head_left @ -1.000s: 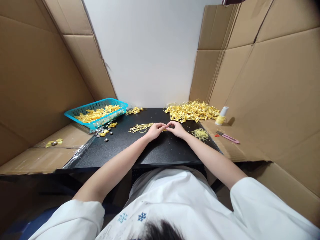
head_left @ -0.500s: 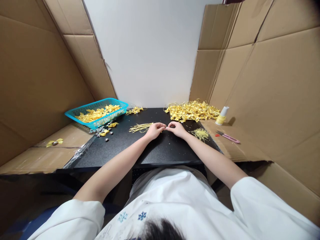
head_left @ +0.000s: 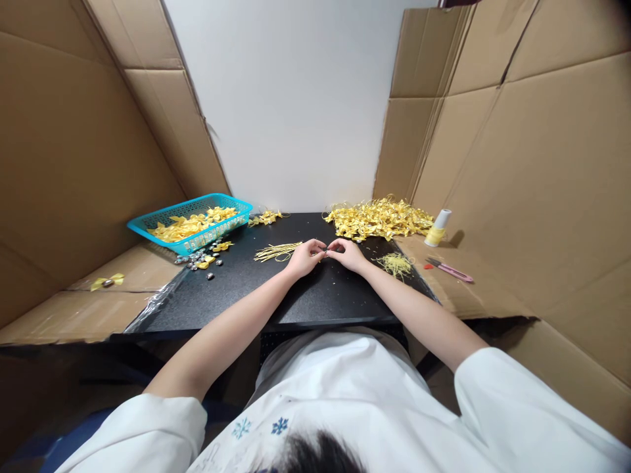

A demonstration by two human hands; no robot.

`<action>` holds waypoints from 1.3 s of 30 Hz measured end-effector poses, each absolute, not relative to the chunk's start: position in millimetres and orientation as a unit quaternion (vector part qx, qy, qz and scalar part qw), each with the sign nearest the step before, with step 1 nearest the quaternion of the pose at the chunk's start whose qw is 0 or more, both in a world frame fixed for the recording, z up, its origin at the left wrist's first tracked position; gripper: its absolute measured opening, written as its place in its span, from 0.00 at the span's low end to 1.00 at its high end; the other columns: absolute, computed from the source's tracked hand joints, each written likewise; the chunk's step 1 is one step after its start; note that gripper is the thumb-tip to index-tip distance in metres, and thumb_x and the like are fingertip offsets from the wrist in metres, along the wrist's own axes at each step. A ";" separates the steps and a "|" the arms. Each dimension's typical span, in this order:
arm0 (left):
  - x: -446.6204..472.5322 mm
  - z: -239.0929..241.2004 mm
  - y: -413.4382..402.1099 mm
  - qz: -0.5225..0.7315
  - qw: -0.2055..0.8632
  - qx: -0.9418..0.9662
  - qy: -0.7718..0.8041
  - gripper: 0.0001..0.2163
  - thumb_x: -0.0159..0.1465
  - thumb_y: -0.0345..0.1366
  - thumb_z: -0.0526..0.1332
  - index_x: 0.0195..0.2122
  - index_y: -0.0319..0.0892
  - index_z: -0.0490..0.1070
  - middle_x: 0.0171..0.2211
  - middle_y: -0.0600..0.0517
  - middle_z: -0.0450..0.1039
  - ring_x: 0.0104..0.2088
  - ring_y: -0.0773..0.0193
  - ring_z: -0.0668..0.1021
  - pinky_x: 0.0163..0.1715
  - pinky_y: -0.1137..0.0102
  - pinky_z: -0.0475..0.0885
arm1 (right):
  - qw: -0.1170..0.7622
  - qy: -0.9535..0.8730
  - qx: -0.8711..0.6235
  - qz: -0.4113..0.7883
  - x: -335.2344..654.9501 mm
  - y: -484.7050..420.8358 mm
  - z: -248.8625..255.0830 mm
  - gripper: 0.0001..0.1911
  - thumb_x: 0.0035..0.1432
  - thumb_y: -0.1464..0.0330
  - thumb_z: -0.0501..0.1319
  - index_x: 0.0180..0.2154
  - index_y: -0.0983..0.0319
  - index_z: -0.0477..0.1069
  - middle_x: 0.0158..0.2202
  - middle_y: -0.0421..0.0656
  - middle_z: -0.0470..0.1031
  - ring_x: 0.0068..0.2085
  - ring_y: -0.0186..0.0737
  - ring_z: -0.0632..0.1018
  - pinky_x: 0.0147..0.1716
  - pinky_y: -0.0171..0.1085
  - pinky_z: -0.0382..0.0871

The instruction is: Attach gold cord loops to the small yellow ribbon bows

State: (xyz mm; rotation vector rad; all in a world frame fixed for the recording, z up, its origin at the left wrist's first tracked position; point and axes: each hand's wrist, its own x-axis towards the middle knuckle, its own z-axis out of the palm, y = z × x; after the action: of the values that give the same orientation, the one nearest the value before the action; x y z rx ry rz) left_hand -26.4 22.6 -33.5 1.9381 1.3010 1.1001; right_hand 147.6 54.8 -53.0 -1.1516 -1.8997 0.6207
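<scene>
At the middle of the black table [head_left: 315,305], my left hand [head_left: 306,257] and my right hand [head_left: 348,254] meet fingertip to fingertip. Both are closed in a pinch around something small; a speck of yellow shows under the fingers, but most of it is hidden. Just left of my left hand lies a bundle of yellow cords [head_left: 276,251], its right end reaching to the fingers. To the right of my right hand is a small heap of thin yellow thread clippings [head_left: 396,264].
A blue basket [head_left: 135,225] of yellow ribbon bows stands at the left, with silver beads [head_left: 210,276] beside it. A pile of yellow bows [head_left: 379,220] lies at the back right. Pink-handled thread snips [head_left: 456,272] and a thread cone [head_left: 438,226] rest on cardboard at the right.
My fingers have shifted slightly at the pinch, with the right fingers now more curled. The hands stay in the same place, and the things on the table have not moved.
</scene>
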 end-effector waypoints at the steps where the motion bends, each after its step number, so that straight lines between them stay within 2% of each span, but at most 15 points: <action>1: -26.3 -33.1 21.8 0.409 0.267 0.726 0.485 0.10 0.56 0.34 0.63 0.40 0.41 0.70 0.30 0.52 0.79 0.28 0.65 0.77 0.32 0.71 0.68 | 0.405 -0.753 -0.456 0.246 147.4 55.3 -53.5 0.09 0.49 0.63 0.66 0.34 0.60 0.76 0.34 0.41 0.78 0.37 0.38 0.74 0.40 0.38 0.68; 7: -25.9 -30.8 18.0 0.408 0.242 0.734 0.487 0.13 0.56 0.34 0.63 0.42 0.43 0.65 0.27 0.56 0.78 0.23 0.68 0.73 0.30 0.72 0.66 | 0.388 -0.776 -0.446 0.220 147.6 57.5 -54.5 0.06 0.52 0.64 0.65 0.29 0.60 0.76 0.34 0.42 0.78 0.37 0.38 0.74 0.42 0.39 0.68; 12: -26.0 -30.5 18.4 0.415 0.235 0.722 0.502 0.10 0.55 0.35 0.65 0.35 0.43 0.64 0.26 0.56 0.78 0.25 0.67 0.75 0.32 0.71 0.67 | 0.388 -0.772 -0.457 0.210 147.5 55.2 -52.7 0.05 0.52 0.65 0.64 0.29 0.60 0.75 0.33 0.41 0.77 0.37 0.38 0.73 0.41 0.38 0.67; 17: -27.6 -32.5 20.6 0.429 0.248 0.700 0.515 0.09 0.53 0.37 0.66 0.30 0.42 0.68 0.28 0.52 0.79 0.29 0.63 0.78 0.33 0.70 0.69 | 0.401 -0.774 -0.453 0.190 146.5 48.4 -48.4 0.03 0.53 0.67 0.64 0.28 0.60 0.74 0.34 0.41 0.77 0.39 0.39 0.73 0.44 0.39 0.66; 23: -27.2 -32.6 20.0 0.433 0.268 0.686 0.520 0.09 0.51 0.37 0.66 0.31 0.41 0.72 0.29 0.49 0.79 0.31 0.60 0.80 0.33 0.69 0.70 | 0.402 -0.780 -0.451 0.165 145.4 41.9 -43.4 0.03 0.53 0.68 0.64 0.27 0.59 0.73 0.34 0.41 0.76 0.40 0.40 0.72 0.45 0.41 0.65; 27: -24.1 -29.8 16.4 0.434 0.248 0.683 0.533 0.07 0.50 0.34 0.65 0.31 0.41 0.71 0.27 0.52 0.79 0.31 0.61 0.80 0.34 0.69 0.70 | 0.413 -0.781 -0.439 0.163 144.0 40.7 -43.0 0.04 0.53 0.68 0.63 0.27 0.59 0.73 0.34 0.41 0.76 0.39 0.41 0.72 0.45 0.42 0.64; 32: -22.5 -29.3 15.5 0.448 0.245 0.657 0.554 0.11 0.49 0.32 0.64 0.36 0.41 0.71 0.27 0.53 0.78 0.31 0.62 0.78 0.35 0.70 0.69 | 0.414 -0.782 -0.434 0.168 143.1 39.3 -42.2 0.03 0.52 0.68 0.63 0.27 0.59 0.73 0.33 0.41 0.75 0.39 0.40 0.72 0.45 0.41 0.65; 39: -26.2 -34.8 23.3 0.453 0.290 0.646 0.541 0.06 0.49 0.36 0.64 0.27 0.40 0.74 0.28 0.51 0.78 0.30 0.63 0.78 0.33 0.71 0.69 | 0.410 -0.779 -0.443 0.173 143.9 38.4 -41.2 0.04 0.52 0.68 0.63 0.26 0.59 0.72 0.33 0.41 0.75 0.39 0.40 0.72 0.45 0.41 0.65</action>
State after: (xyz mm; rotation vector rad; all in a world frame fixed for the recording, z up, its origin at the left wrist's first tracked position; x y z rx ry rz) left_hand -26.2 23.3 -34.8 1.7233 1.4439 1.2080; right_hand 143.9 38.4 -41.2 -1.1145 -1.9604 0.4347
